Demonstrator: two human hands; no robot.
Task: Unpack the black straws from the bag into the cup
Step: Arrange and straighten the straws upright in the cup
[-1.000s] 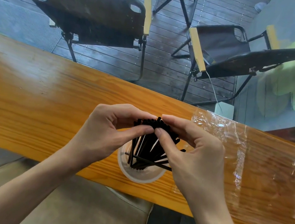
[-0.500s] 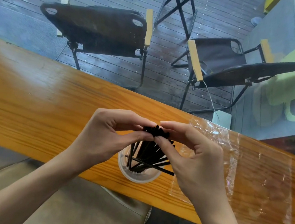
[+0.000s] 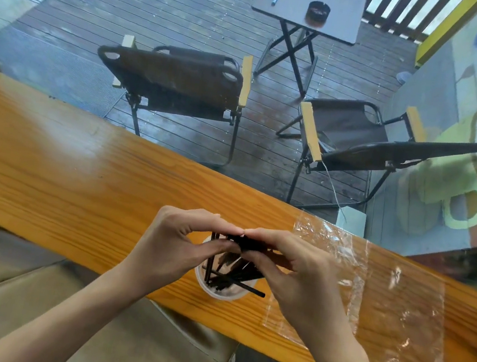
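Head view: black straws (image 3: 221, 272) upright in cup (image 3: 217, 292) near table (image 3: 51, 176) front edge; left hand (image 3: 175, 242) and right hand (image 3: 289, 274) pinching their tops, equally near.

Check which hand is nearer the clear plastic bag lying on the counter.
Right. The right hand overlaps the clear plastic bag at its near-left edge; the left hand is beyond the cup, both pinching the black straws.

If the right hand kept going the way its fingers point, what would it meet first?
The right hand points left, so it would first meet the left hand: their fingertips already seem to touch above the black straws in the cup, though depth is unclear.
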